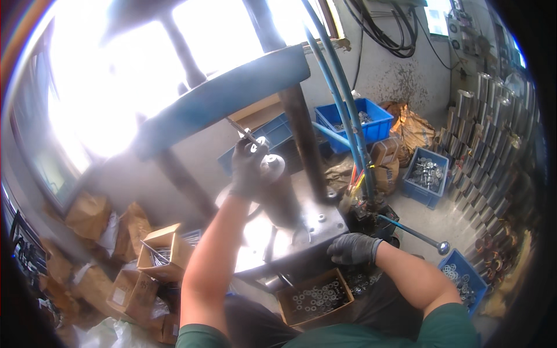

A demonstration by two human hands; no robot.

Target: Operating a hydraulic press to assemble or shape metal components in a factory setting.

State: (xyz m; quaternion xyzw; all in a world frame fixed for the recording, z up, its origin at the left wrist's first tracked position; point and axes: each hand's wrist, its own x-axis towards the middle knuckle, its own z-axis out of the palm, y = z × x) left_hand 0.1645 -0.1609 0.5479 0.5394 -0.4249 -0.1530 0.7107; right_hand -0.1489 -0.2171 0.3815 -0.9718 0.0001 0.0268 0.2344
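My left hand, in a dark glove, is raised over the steel cylinder of a press and grips a thin metal rod at its top, next to a round washer. My right hand, also gloved, rests with curled fingers on the front right edge of the press's metal table, just above an open cardboard box of washers. Whether it holds a small part I cannot tell.
A lever with a ball end sticks out right of the press. Blue hoses run down to it. Blue bins of metal parts stand right and behind, cardboard boxes left, metal tubes along the right wall.
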